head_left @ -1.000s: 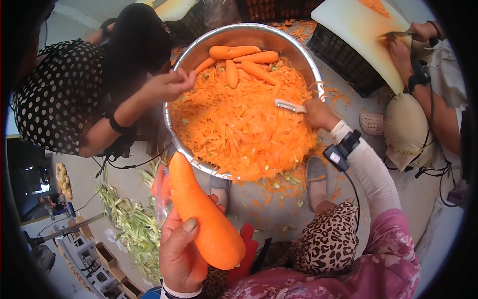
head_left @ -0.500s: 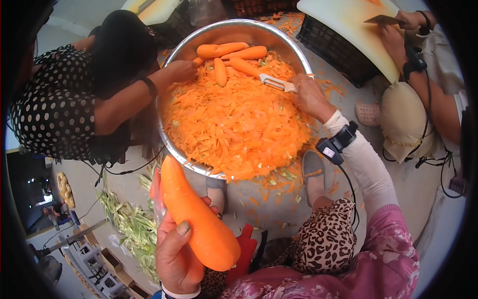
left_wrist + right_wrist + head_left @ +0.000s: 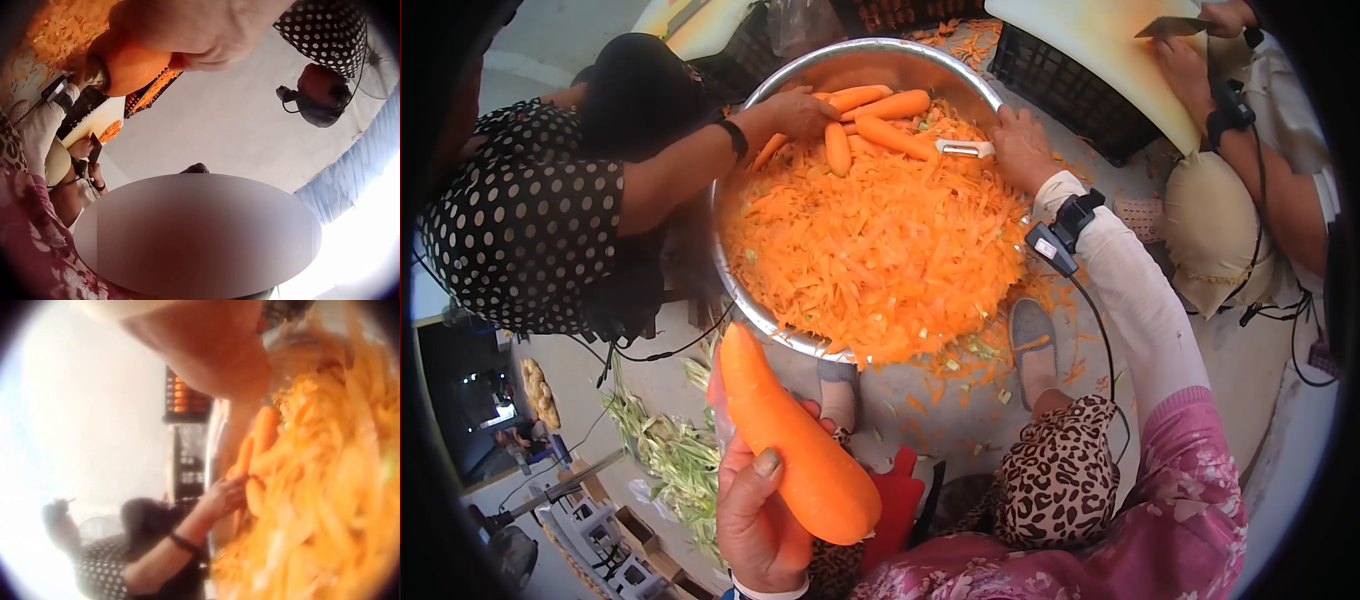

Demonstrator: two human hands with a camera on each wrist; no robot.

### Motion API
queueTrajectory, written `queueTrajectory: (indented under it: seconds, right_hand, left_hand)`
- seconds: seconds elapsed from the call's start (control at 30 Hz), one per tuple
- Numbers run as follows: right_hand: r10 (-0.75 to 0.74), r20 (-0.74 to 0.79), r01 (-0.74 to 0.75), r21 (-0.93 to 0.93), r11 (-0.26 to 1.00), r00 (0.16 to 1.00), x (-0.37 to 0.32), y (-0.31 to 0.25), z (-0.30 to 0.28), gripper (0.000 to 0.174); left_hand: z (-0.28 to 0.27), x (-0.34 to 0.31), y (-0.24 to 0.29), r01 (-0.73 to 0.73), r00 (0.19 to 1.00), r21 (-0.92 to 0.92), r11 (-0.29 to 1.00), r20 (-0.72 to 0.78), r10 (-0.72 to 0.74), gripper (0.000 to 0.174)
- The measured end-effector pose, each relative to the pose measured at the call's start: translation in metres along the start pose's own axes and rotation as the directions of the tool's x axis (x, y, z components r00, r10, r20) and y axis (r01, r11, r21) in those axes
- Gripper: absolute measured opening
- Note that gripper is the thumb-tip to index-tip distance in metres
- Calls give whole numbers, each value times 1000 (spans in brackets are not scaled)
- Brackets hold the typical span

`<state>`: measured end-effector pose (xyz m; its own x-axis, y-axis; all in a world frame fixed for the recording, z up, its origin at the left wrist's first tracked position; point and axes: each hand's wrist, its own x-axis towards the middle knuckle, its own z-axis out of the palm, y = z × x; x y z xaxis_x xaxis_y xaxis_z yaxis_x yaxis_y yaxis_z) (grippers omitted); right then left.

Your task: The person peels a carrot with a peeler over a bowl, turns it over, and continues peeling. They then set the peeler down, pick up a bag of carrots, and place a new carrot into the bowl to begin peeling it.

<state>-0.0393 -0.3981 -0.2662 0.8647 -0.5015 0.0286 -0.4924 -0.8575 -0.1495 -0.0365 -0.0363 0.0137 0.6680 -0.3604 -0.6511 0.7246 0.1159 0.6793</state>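
My left hand (image 3: 758, 510) grips a large peeled carrot (image 3: 795, 450) outside the bowl's near edge, thumb on its side; the left wrist view shows the carrot's stem end (image 3: 97, 70) beside the hand (image 3: 187, 31). At the right side of the metal bowl (image 3: 735, 285), my right hand (image 3: 1025, 150) holds a white-framed peeler (image 3: 965, 148) above the shreds. The right wrist view shows that hand (image 3: 212, 350) blurred, the peeler not visible. Orange shreds (image 3: 880, 250) fill much of the bowl, with several whole carrots (image 3: 895, 138) at its far side.
Another person's hand (image 3: 800, 112) reaches into the bowl from the left. At the upper right, someone holds a knife (image 3: 1175, 27) over a cutting board (image 3: 1100, 50) on a black crate (image 3: 1065, 95). Green husks (image 3: 665, 450) lie on the floor at left.
My right hand with the peeler has moved up along the bowl's right side. The other person's hand has moved right, onto the whole carrots. My left hand still holds its carrot.
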Motion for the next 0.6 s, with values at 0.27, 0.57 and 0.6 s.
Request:
queueTrajectory:
  seconds: [0.27,0.57,0.6]
  right_hand:
    - [44,289,-64,57,996,956,-45,-20,-17,15]
    - [-27,188,-44,361,932,982,-85,-20,-16,10]
    - [-27,188,-44,362,931,982,-83,-19,-26,10]
  left_hand:
    - [-1,0,-1,-14,1000,-7,1000,-12,14,55]
    - [-5,-1,-8,-8,999,27,1000,34,7,64]
    - [-5,-1,-8,-10,999,32,999,36,8,64]
